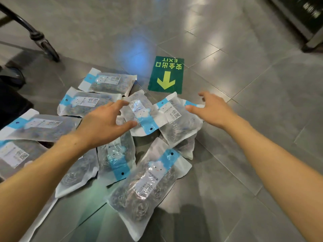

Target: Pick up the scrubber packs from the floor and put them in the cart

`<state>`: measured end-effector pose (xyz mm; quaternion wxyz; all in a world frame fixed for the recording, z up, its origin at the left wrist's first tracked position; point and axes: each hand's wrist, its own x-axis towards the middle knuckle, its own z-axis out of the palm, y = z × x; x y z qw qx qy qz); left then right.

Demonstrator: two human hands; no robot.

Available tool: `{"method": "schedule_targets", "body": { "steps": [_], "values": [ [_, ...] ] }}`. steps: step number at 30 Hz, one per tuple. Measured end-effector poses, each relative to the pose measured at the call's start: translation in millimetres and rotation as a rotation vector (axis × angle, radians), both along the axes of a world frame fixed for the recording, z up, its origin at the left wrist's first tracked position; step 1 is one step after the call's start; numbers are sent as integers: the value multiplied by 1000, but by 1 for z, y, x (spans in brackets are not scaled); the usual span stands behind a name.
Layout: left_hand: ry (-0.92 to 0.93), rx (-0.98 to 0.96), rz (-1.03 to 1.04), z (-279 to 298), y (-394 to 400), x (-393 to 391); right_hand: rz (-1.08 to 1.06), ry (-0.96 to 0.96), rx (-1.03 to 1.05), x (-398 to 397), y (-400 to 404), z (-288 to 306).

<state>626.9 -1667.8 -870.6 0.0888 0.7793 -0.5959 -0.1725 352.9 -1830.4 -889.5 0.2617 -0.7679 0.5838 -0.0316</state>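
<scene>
Reaching forward and down over the grey tiled floor point(227, 154), both bare forearms are stretching out from the bottom corners of the view toward a scatter of scrubber packs point(111, 165). The left hand point(103, 124) is hovering palm-down above the middle of the pile, its fingers spread and relaxed, gripping nothing, with the thumb pointing right toward a pack with the blue band low point(139, 114). The right hand point(211, 109) is hanging palm-down too, fingers loosely fanned and apart, its thumb tip lying at the top edge of the pack on the right point(176, 123); whether it is actually touching the plastic cannot be told. About 9 packs are lying flat on the floor, several overlapping. Each is a long frosted pouch with a blue band and a punched hole at 1 end. The nearest pack point(145, 186) is lying with its long axis running from lower left to upper right, blue end pointing away from the person. The pack on the right is angled the same way but steeper. At the far left, 3 packs, among them the farthest pack point(108, 81), are lying nearly sideways, blue ends to the left. A green exit sign point(166, 75) with a yellow arrow is sticking to the floor just beyond the pile. A dark cart leg with a wheel point(43, 42) is standing at the upper left, well apart from both hands.
</scene>
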Motion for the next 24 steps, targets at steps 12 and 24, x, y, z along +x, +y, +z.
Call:
{"method": "schedule_targets", "body": {
  "steps": [12, 24],
  "values": [
    [27, 171, 21, -37, 35, 26, -195, 20, 482, 53, -21, -65],
    [261, 256, 25, -82, 39, -5, -443, -464, 532, 39, -9, -85]
  ]
}}
